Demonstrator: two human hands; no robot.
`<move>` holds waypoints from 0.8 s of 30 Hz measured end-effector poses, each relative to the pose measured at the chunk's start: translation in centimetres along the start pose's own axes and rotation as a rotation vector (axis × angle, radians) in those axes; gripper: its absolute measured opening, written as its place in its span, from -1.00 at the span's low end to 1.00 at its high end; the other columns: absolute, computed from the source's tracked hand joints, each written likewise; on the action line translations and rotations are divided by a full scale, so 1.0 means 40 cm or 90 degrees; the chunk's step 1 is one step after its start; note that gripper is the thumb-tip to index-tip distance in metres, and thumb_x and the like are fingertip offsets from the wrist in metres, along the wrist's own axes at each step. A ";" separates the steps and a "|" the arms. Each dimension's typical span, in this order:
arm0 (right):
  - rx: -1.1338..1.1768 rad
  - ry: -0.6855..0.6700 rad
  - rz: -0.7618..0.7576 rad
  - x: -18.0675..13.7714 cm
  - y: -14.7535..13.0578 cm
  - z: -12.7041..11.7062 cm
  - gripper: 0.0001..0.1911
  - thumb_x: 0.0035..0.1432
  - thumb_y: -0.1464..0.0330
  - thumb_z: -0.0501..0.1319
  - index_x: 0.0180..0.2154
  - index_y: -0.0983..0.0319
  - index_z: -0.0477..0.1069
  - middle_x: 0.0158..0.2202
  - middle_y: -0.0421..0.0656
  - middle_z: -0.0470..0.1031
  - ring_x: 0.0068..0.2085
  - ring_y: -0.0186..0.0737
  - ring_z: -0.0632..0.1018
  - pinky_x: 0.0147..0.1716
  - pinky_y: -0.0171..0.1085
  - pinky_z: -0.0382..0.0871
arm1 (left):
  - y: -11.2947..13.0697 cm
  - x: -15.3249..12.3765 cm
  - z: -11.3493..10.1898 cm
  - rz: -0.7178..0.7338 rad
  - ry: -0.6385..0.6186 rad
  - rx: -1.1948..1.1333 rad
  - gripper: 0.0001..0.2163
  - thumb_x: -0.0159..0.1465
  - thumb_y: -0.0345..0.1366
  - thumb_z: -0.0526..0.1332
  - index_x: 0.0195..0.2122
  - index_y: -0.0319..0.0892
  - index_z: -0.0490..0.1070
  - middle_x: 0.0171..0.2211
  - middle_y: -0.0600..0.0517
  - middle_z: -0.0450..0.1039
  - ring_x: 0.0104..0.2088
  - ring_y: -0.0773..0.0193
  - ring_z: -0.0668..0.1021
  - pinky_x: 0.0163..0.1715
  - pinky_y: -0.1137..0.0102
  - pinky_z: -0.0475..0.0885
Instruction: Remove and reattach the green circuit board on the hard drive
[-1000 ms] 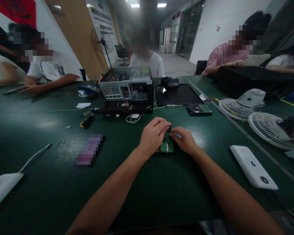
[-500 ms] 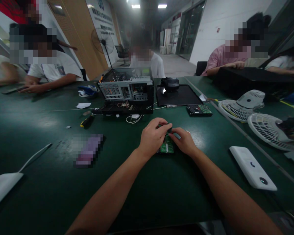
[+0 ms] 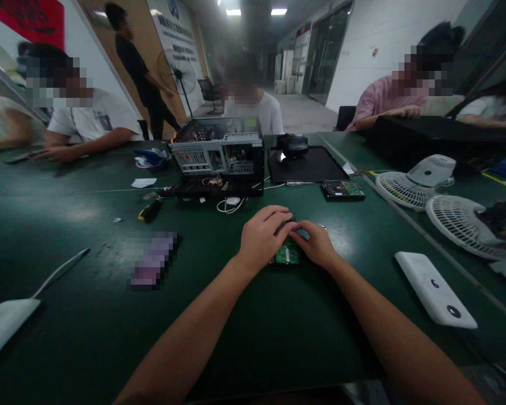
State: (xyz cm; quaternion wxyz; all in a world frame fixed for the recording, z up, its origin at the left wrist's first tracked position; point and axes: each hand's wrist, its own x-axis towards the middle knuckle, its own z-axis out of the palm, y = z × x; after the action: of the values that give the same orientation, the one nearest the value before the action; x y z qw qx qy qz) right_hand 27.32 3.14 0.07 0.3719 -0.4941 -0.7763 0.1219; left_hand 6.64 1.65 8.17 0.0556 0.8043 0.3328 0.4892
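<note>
A hard drive (image 3: 287, 254) lies on the green table in front of me, its green circuit board facing up. Over its left and far part curls my left hand (image 3: 263, 233), closed, with thumb and fingertips meeting near the far end. From the right my right hand (image 3: 316, 242) reaches in, its thumb and forefinger pinched together beside the left thumb. Something small and dark shows between the fingertips of the two hands, too covered to name. Much of the drive is hidden beneath the hands.
An opened computer case (image 3: 219, 160) stands ahead. Right of it are a black panel (image 3: 324, 163) and another hard drive (image 3: 343, 190). Fan parts (image 3: 405, 188) and a white power strip (image 3: 434, 289) lie right; a phone (image 3: 155, 259) and yellow-black screwdriver (image 3: 149, 210) left. People sit around.
My left thumb and fingers have dropped lower toward the drive, and the dark piece is more covered. In the background at the left, a standing person in black has walked to the right.
</note>
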 end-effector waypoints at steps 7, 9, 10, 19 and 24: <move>0.020 -0.006 -0.032 0.000 -0.007 -0.004 -0.85 0.32 0.27 0.23 -0.10 0.13 0.47 -0.13 -0.12 0.60 -0.09 -0.09 0.59 -0.07 -0.13 0.45 | -0.005 -0.001 0.000 -0.020 0.025 0.033 -0.89 0.37 -0.33 0.28 -0.10 -0.12 0.56 -0.17 -0.02 0.49 -0.16 0.22 0.56 -0.12 0.29 0.53; 0.025 -0.009 -0.041 -0.001 -0.007 -0.007 -0.84 0.34 0.29 0.21 -0.07 0.13 0.48 -0.10 -0.11 0.60 -0.08 -0.09 0.60 -0.07 -0.12 0.45 | -0.010 -0.002 0.001 -0.013 0.018 0.044 -0.86 0.39 -0.34 0.25 -0.07 -0.12 0.55 -0.17 -0.02 0.47 -0.17 0.23 0.54 -0.14 0.31 0.52; 0.025 -0.010 -0.042 -0.001 -0.006 -0.009 -0.83 0.34 0.29 0.20 -0.07 0.12 0.48 -0.10 -0.10 0.60 -0.08 -0.09 0.60 -0.07 -0.11 0.45 | -0.012 -0.003 0.001 -0.008 0.015 0.049 -0.85 0.39 -0.35 0.24 -0.06 -0.12 0.55 -0.17 -0.02 0.47 -0.18 0.23 0.54 -0.15 0.32 0.52; 0.007 0.005 -0.016 0.000 0.002 -0.011 -0.86 0.33 0.26 0.22 -0.13 0.13 0.49 -0.12 -0.11 0.61 -0.10 -0.08 0.61 -0.07 -0.12 0.45 | -0.011 -0.002 -0.008 0.065 -0.051 0.064 -0.74 0.43 -0.45 0.12 0.06 -0.10 0.48 -0.04 -0.04 0.52 -0.02 0.20 0.55 -0.04 0.27 0.53; -0.003 0.007 -0.007 0.000 0.003 -0.013 -0.86 0.32 0.24 0.23 -0.16 0.14 0.48 -0.13 -0.12 0.61 -0.12 -0.09 0.61 -0.08 -0.13 0.44 | -0.009 -0.002 0.002 0.061 -0.046 0.021 -0.75 0.41 -0.46 0.16 0.07 -0.13 0.47 0.09 -0.05 0.52 0.10 0.20 0.55 0.12 0.21 0.51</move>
State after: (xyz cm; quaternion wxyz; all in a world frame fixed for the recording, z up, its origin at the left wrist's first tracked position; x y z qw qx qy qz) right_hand 27.77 3.11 0.35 0.3759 -0.4916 -0.7771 0.1150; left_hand 6.49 1.91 7.92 0.0311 0.8372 0.2995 0.4566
